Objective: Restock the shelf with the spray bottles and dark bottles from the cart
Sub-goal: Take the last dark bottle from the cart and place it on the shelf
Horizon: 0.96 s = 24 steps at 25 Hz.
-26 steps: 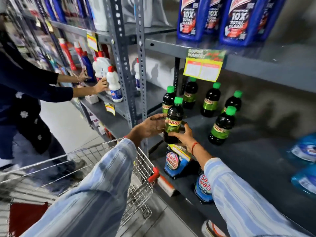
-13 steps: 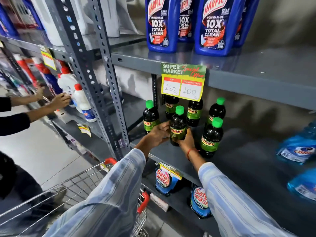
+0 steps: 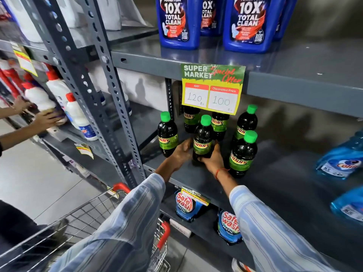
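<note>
Bottle (image 3: 203,141), dark with a green cap and a green "SUNNY" label, stands upright on the grey shelf (image 3: 275,173), gripped low down from both sides: left hand (image 3: 181,152) wrapped against its 9 o'clock side, right hand (image 3: 213,158) against its 3 o'clock side. Its base is hidden by the fingers. Five more SUNNY bottles ring it: one (image 3: 168,134) at 9 o'clock, two at 12 o'clock whose caps are hidden behind the price tag (image 3: 213,88), and two (image 3: 242,154) at 3 o'clock. The tag reads "SUPER MARKET Special Offer", "MRP 120", "Discounted Price 100". On the shelf above, blue bottles (image 3: 177,22) read "POWER PLUS 10X TOTAL CLEAN", tops cut off. Below, pouches (image 3: 184,205) read "Safe wash MATIC". At 3 o'clock, blue pouches (image 3: 341,160) are cut by the frame edge, their writing unclear. The cart (image 3: 78,222) sits at 7 o'clock, its contents hidden by the sleeves. At 9 o'clock, another person's hands (image 3: 46,120) touch blurred white bottles (image 3: 76,114).
</note>
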Tool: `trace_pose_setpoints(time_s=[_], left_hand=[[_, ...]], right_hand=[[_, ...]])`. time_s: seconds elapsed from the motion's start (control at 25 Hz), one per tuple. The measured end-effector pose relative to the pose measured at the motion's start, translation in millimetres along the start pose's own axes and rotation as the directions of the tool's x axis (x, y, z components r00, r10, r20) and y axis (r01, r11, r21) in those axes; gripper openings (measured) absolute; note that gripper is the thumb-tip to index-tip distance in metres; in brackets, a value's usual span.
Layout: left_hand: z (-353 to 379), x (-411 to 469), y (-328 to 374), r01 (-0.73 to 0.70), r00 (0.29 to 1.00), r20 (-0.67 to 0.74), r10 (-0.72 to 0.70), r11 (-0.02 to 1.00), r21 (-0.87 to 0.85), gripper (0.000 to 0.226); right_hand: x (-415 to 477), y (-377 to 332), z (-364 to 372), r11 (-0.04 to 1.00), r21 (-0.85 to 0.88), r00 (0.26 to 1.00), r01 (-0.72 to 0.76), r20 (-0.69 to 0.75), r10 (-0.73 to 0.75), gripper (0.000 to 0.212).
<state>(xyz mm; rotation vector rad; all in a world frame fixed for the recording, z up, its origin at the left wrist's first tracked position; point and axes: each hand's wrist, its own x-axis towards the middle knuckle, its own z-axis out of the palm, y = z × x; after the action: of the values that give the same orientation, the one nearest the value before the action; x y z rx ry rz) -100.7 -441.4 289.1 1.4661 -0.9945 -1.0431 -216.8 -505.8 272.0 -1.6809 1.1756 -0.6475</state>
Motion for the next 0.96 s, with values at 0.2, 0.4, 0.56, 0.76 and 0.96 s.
trace_pose_setpoints(time_s=[0.2,0.4,0.56,0.76,0.96], left_hand=[[0,6,-11,0.140,0.990,-0.040,-0.135,0.971,0.193,0.078],[-1,-1,-23,0.150,0.984,-0.141,-0.109,0.930,0.335,0.061],[-6,-12,-51,0.141,0.979,-0.194,-0.063,0.896,0.421,0.059],[-6,-17,-52,0.141,0.980,-0.192,-0.057,0.879,0.455,0.068],[0,-28,-29,0.156,0.980,-0.191,-0.064,0.839,0.521,0.059]], right_hand=[[-1,0,-2,0.985,-0.171,0.999,-0.022,0.034,0.028,0.055],[-15,7,4,0.979,-0.201,0.999,0.022,0.030,-0.017,0.056],[-34,17,14,0.974,-0.208,0.996,0.093,0.015,-0.092,0.053],[-39,15,15,0.973,-0.209,0.995,0.098,0.015,-0.098,0.052],[-39,12,14,0.968,-0.229,0.994,0.106,0.043,-0.099,0.054]])
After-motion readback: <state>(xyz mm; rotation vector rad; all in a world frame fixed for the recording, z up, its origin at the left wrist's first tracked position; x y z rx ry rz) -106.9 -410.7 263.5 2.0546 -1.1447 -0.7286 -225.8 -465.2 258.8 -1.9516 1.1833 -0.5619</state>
